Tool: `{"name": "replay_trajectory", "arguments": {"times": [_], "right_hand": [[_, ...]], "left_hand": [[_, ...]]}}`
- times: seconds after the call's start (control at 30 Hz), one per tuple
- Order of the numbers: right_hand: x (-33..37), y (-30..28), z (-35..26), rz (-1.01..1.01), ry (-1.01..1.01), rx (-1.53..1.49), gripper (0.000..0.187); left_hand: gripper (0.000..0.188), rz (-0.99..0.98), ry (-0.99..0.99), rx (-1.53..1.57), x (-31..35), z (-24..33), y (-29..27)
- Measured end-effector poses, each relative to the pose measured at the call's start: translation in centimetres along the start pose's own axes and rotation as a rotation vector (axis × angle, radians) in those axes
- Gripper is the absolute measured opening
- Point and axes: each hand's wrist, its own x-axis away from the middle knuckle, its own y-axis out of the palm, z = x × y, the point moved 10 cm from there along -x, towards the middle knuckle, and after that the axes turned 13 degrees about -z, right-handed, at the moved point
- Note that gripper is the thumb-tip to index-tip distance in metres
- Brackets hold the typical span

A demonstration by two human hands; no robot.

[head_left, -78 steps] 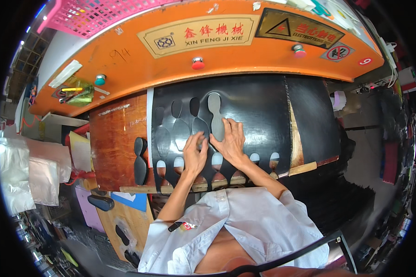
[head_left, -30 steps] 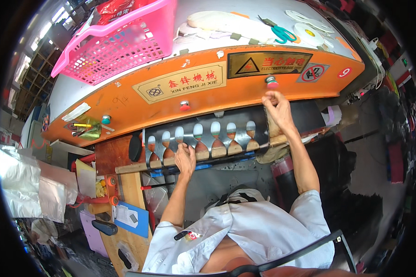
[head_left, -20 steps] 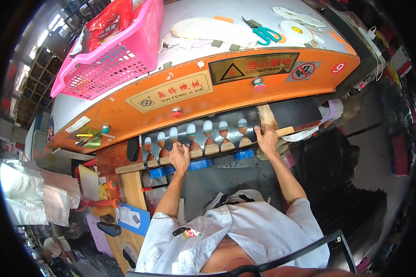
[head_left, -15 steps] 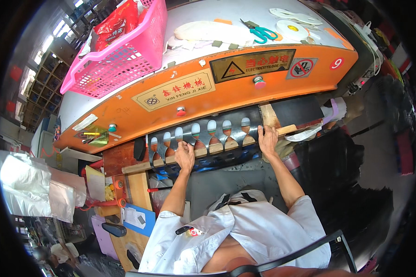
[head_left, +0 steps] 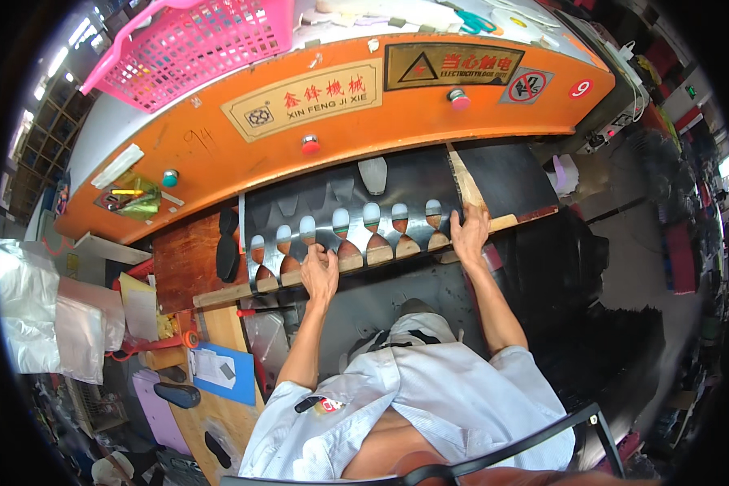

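Note:
A black sheet (head_left: 300,198) with a row of sole-shaped cut-outs along its near side lies on the machine's bed. My left hand (head_left: 319,274) is closed on the sheet's near edge, its fingers curled between the cut-outs. At the sheet's right end my right hand (head_left: 470,233) rests with fingers stretched over the corner and the wooden bar (head_left: 352,261). That bar runs along the bed's front, under the sheet's near edge. A grey sole-shaped patch (head_left: 373,175) shows farther back on the sheet; whether piece or opening, I cannot tell.
The orange machine head (head_left: 194,146) with push buttons spans the far side. On its top sit a pink basket (head_left: 194,53) and teal-handled scissors (head_left: 475,23). Dark soles (head_left: 228,247) lie left of the sheet. A blue clipboard (head_left: 223,373) rests on the wooden side table (head_left: 206,417).
The sheet, bulged and drooping over the front before, now lies flatter, with more of its far part showing. Both hands remain at its near side. My view has shifted lower and closer.

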Motion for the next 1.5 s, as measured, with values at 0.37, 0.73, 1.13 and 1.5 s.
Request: {"name": "replay_trajectory", "arguments": {"times": [0.37, 0.73, 1.13, 1.5], "right_hand": [[2.9, 7.0, -16.9, -0.169, -0.324, -0.086, 0.068], [6.9, 8.2, -6.8, -0.618, 0.347, -1.093, 0.059], [6.5, 1.3, -9.5, -0.155, -0.169, -0.082, 0.065], [-1.1, 5.2, -11.1, -0.036, -0.226, -0.104, 0.067]], "left_hand": [[0.023, -0.032, 0.249, -0.063, 4.0, 8.2, -2.5], [0.046, -0.233, 0.249, -0.198, 2.0, 10.7, 7.3], [0.045, -0.267, 0.274, -0.022, 0.6, 11.0, 6.1], [0.024, 0.027, 0.306, -0.013, 9.8, 4.0, 0.1]]}}
